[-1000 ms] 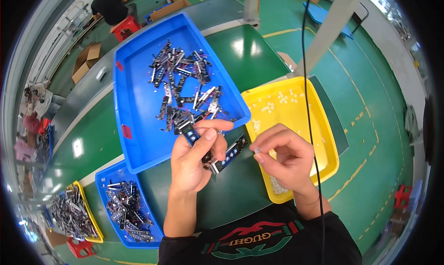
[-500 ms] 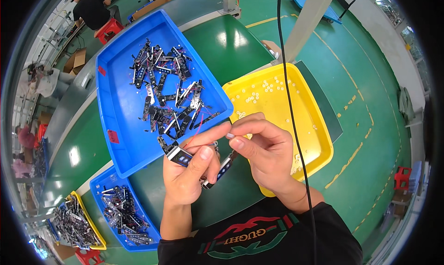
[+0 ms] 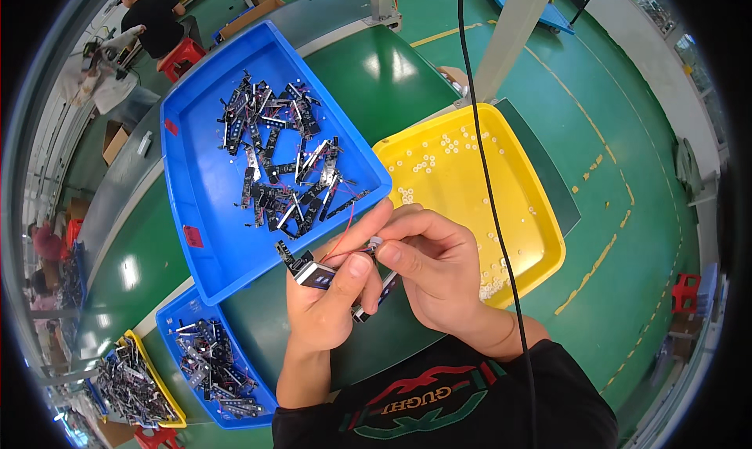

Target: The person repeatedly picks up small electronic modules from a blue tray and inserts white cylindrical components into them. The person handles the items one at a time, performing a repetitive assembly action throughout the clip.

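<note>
My left hand (image 3: 329, 300) grips a small black electronic part (image 3: 307, 270) with thin red wires, held over the green table's near edge. My right hand (image 3: 435, 273) meets it from the right, thumb and forefinger pinching a tiny white round piece (image 3: 375, 243) against the part's end. Just behind the hands lies a big blue tray (image 3: 196, 190) filled with several similar black wired parts (image 3: 282, 163). To the right sits a yellow tray (image 3: 533, 214) scattered with small white round pieces (image 3: 427, 167).
A smaller blue tray (image 3: 176, 324) of black parts and a yellow tray (image 3: 145, 386) of more parts lie at the lower left. A black cable (image 3: 486, 175) hangs across the yellow tray. A person in black (image 3: 157, 18) sits far back left by cardboard boxes.
Both hands have come together; my right hand moved left from over the yellow tray and now presses a white piece onto the black part in my left hand.
</note>
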A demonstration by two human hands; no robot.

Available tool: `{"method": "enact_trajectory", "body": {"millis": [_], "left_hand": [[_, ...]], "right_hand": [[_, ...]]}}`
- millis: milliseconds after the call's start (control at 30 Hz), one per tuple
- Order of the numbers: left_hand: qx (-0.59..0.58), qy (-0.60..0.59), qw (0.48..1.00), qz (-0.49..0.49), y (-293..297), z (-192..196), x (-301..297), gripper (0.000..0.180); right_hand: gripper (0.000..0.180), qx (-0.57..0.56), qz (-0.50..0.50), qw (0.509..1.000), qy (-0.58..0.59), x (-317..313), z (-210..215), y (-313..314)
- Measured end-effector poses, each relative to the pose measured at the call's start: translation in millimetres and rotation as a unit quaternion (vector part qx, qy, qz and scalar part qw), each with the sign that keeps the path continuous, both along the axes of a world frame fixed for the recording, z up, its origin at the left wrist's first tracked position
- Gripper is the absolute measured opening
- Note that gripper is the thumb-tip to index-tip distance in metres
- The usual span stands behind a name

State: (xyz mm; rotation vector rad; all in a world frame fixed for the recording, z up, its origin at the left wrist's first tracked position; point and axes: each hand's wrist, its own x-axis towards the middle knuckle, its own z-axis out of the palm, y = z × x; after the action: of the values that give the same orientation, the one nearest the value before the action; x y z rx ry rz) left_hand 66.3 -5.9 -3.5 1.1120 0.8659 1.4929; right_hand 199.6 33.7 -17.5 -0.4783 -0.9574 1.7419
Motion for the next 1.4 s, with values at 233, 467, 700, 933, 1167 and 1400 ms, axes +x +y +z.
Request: {"method": "enact_trajectory", "body": {"millis": [233, 467, 700, 933, 1167, 1400], "left_hand": [[-0.034, -0.009, 0.999, -0.005, -1, 4, 0, 0.038], [-0.034, -0.026, 0.999, -0.002, -2, 6, 1, 0.035], [-0.037, 0.003, 0.998, 0.05, -3, 9, 10, 0.041], [-0.038, -0.001, 0.997, 0.064, -3, 8, 11, 0.036], [0.011, -0.085, 0.989, 0.118, -1, 1, 9, 0.023], [0.055, -0.176, 0.98, 0.068, 2, 5, -12, 0.021]], "right_hand": [[0.017, 0.019, 0.005, 1.0, -0.003, 3, -2, -3], [0.021, 0.114, -0.038, 0.991, -0.051, 3, -2, -5], [0.022, 0.192, -0.093, 0.971, -0.111, 1, -4, -8], [0.024, 0.281, -0.13, 0.936, -0.167, 3, -2, -3], [0.031, 0.261, -0.167, 0.94, -0.142, -7, 5, -7], [0.044, 0.366, -0.11, 0.816, -0.433, 48, -22, 37]]}}
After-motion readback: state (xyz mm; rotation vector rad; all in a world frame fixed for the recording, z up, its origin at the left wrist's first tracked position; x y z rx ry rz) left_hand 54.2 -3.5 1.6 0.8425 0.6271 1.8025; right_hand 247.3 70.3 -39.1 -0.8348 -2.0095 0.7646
